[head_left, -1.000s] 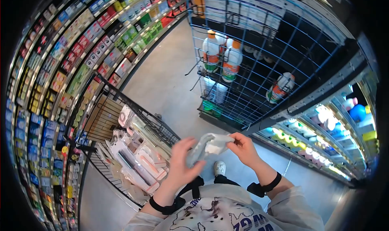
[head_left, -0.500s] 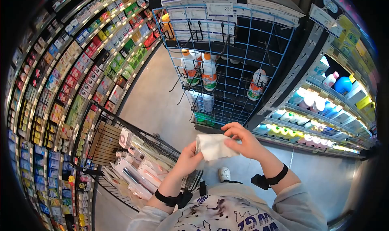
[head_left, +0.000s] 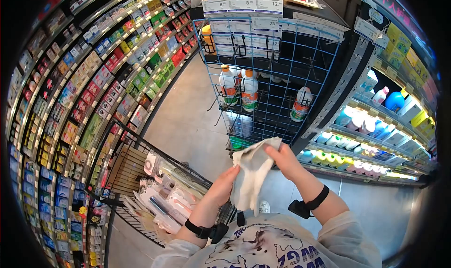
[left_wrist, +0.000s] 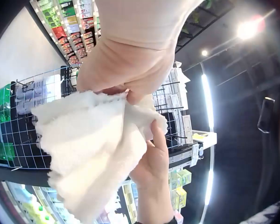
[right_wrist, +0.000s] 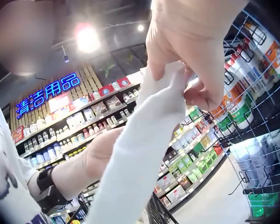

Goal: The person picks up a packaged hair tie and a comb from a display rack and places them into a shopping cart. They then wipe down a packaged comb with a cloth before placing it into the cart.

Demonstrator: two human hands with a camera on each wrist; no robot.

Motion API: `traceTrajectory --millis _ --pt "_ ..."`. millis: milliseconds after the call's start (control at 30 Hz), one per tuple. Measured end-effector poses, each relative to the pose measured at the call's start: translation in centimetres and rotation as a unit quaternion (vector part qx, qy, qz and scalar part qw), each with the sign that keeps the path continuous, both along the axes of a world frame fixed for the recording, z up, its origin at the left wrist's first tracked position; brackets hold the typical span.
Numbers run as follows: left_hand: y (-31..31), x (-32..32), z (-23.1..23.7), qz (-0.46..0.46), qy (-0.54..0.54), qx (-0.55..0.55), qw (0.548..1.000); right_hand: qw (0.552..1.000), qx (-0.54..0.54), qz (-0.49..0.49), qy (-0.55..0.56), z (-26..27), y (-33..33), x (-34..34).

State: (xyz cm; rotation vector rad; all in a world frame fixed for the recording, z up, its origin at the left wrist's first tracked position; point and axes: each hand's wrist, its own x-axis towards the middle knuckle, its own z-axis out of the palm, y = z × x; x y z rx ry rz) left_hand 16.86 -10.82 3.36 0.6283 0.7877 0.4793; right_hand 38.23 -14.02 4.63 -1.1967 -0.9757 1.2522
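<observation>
A soft white cloth (head_left: 252,174) with a wavy edge hangs between my two hands, in front of my shirt. My left hand (head_left: 221,187) pinches its left edge between thumb and fingers. At the upper right corner, my right hand (head_left: 285,162) grips it with the thumb on top. The left wrist view shows the cloth (left_wrist: 91,144) spread in loose folds below the left hand (left_wrist: 130,65), with the right hand (left_wrist: 151,163) behind it. In the right wrist view the cloth (right_wrist: 140,144) looks like a long narrow strip under the right hand (right_wrist: 191,51).
A black wire shopping cart (head_left: 123,169) stands at my left, holding several packages (head_left: 164,202). Ahead is a blue wire grid rack (head_left: 277,131) with hooks and white bottles (head_left: 249,94) behind it. Stocked shelves (head_left: 70,122) line the left; lit shelves (head_left: 357,138) run along the right.
The cloth, bunched between the hands earlier, is now drawn out and hangs longer. My right hand has shifted its grip to an upper corner. The head view has tilted up somewhat.
</observation>
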Motion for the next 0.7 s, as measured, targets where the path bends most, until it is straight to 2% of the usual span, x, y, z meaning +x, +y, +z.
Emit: traceTrajectory --millis 67,133,233,300,333,400,433,467,500,533,567,600,667,700 --pt "-0.3 -0.5 0.5 -0.027 -0.001 0.037 0.999 0.99 -0.08 -0.062 0.1 -0.2 0.2 0.1" --pt "-0.4 -0.7 0.3 -0.052 -0.001 0.073 0.996 0.988 -0.082 -0.065 0.109 0.5 0.2 -0.1" --pt "-0.2 -1.0 -0.7 -0.069 0.032 0.09 0.993 0.992 -0.079 -0.074 0.067 0.9 0.7 -0.1" --pt "0.2 -1.2 -0.7 -0.059 0.076 0.041 0.994 0.996 -0.041 -0.068 -0.034 1.8 1.2 0.5" --pt "0.4 -1.5 -0.6 -0.06 0.076 0.042 0.994 0.996 -0.041 -0.068 -0.034 2.5 1.1 0.7" --pt "0.8 -2.0 -0.3 -0.058 0.008 -0.006 0.998 0.993 -0.012 -0.02 -0.116 3.9 0.7 1.2" --pt "1.0 -2.1 -0.3 -0.057 0.008 -0.006 0.998 0.981 0.05 0.014 -0.188 4.0 0.4 1.5" --pt "1.1 -2.2 -0.3 -0.045 -0.028 -0.018 0.998 0.981 0.051 0.015 -0.188 4.6 0.0 1.4" --pt "1.3 -2.3 -0.3 -0.033 -0.064 -0.03 0.997 0.949 0.177 0.075 -0.249 5.4 -0.5 1.1" --pt "1.5 -2.4 0.0 -0.032 -0.063 -0.03 0.997 0.895 0.299 0.133 -0.303 6.1 -1.0 0.7" --pt "1.7 -2.4 0.4 -0.017 -0.088 -0.025 0.996 0.892 0.299 0.174 -0.291 6.2 -1.7 0.2" --pt "1.8 -2.4 1.0 -0.002 -0.113 -0.021 0.993 0.892 0.3 0.175 -0.29 6.5 -2.3 -0.2" --pt "1.7 -2.6 2.1 0.022 -0.125 -0.016 0.992 0.814 0.305 0.24 -0.433 7.1 -3.7 -0.5" --pt "1.6 -2.7 2.5 0.03 -0.124 0.003 0.992 0.818 0.279 0.26 -0.432 6.5 -4.2 -0.3"
